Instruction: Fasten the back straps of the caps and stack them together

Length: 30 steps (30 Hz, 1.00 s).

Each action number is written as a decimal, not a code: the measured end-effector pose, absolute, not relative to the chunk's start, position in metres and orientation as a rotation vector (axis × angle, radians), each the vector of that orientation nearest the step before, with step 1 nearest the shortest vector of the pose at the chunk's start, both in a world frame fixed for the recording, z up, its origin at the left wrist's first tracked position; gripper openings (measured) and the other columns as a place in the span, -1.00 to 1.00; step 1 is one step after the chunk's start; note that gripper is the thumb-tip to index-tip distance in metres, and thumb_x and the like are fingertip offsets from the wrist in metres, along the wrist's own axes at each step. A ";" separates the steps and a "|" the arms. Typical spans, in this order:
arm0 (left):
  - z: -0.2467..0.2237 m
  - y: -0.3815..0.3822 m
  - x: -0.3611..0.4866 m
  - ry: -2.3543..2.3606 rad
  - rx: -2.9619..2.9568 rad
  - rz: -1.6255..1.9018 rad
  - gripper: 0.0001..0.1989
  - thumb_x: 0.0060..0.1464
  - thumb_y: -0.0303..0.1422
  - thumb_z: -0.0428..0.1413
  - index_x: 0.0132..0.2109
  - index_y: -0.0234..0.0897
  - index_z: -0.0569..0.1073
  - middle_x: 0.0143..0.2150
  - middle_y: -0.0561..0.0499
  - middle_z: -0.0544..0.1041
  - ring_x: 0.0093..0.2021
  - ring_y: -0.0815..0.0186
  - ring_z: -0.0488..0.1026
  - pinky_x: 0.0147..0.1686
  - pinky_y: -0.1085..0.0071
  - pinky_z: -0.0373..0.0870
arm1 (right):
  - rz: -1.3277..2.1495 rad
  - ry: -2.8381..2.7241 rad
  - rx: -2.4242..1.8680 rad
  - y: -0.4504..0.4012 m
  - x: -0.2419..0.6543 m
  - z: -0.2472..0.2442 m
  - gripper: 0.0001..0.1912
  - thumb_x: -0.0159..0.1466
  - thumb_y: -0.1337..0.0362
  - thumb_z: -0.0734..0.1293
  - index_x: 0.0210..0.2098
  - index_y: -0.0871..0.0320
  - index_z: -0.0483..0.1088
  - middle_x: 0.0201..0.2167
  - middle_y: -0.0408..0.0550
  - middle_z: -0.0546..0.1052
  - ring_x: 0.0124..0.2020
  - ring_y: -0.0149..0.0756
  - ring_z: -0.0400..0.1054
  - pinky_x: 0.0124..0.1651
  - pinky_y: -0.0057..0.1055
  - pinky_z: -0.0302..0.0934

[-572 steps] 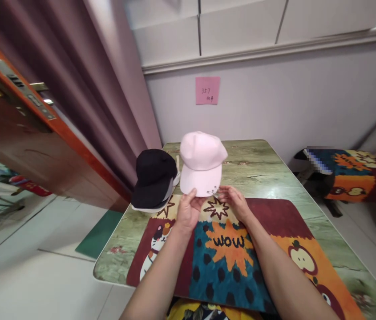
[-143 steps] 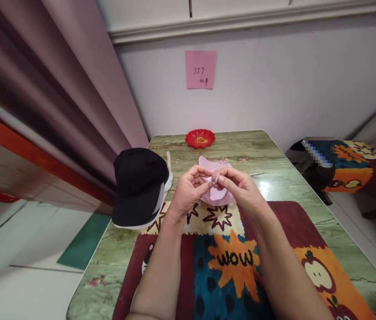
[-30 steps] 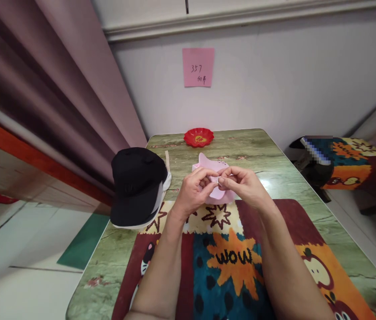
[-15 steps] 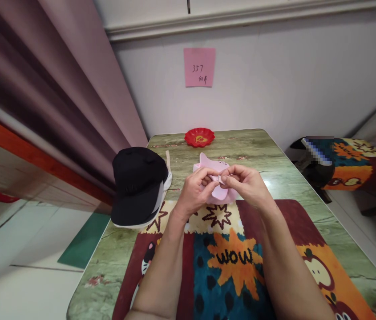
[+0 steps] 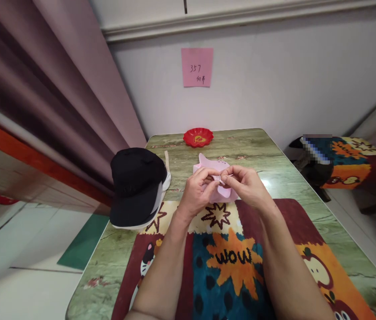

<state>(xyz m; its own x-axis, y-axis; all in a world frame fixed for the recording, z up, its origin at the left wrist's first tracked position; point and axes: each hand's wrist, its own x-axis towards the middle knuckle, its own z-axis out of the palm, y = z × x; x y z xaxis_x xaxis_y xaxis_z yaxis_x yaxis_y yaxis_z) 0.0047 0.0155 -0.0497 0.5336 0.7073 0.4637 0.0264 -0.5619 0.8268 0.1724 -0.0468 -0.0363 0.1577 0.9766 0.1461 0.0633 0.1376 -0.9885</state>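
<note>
Over the table, my left hand (image 5: 196, 189) and my right hand (image 5: 249, 183) meet with fingertips nearly touching. Both pinch a small pale strap-like piece (image 5: 220, 178) between thumb and forefinger. Just behind and below the fingers is a light pink thing (image 5: 210, 162) with a pointed upper corner, a curved lower edge and a few dark marks. My hands cover its middle, so its kind and its link to the pale piece cannot be made out. To the left lies a black cap (image 5: 137, 171) over a white one, brim toward me.
A red scalloped dish (image 5: 198, 137) stands at the table's far edge. The patterned mat (image 5: 228, 275) lies under my forearms. A pink note (image 5: 197, 67) is stuck on the wall, with a curtain (image 5: 107, 89) on the left. Another mat-covered table (image 5: 349, 164) is at the right.
My hands stay at the same spot, with the right fingers shifted slightly on the pale piece. The whole view has moved a little; the caps and dish keep their places.
</note>
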 end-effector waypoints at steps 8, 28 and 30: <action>-0.051 0.015 0.007 0.549 1.769 1.075 -0.86 0.20 -0.36 0.18 -0.10 -0.28 0.52 -0.10 -0.11 0.58 -0.20 0.27 0.60 -0.15 0.34 0.56 | 0.895 -1.200 -1.186 -0.047 0.169 -0.034 -0.72 0.23 0.06 0.45 -0.36 0.16 0.48 -0.43 -0.07 0.57 -0.40 -0.29 0.46 -0.35 -0.40 0.31; -0.043 0.017 0.001 0.621 1.610 1.077 -0.81 0.11 -0.33 0.26 -0.14 -0.31 0.53 -0.25 -0.02 0.58 -0.33 0.38 0.55 -0.27 0.46 0.52 | 0.792 -1.215 -1.230 -0.043 0.162 -0.035 -0.52 0.06 0.03 0.58 -0.09 0.10 0.56 -0.23 -0.01 0.66 -0.34 -0.22 0.56 -0.24 -0.32 0.47; -0.041 0.017 -0.001 0.625 1.591 1.071 -0.81 0.10 -0.33 0.27 -0.15 -0.31 0.54 -0.28 -0.01 0.57 -0.33 0.38 0.54 -0.28 0.47 0.51 | 0.837 -1.224 -1.212 -0.043 0.164 -0.036 -0.46 0.04 0.04 0.60 -0.04 0.09 0.55 -0.20 0.00 0.66 -0.28 -0.19 0.58 -0.17 -0.28 0.48</action>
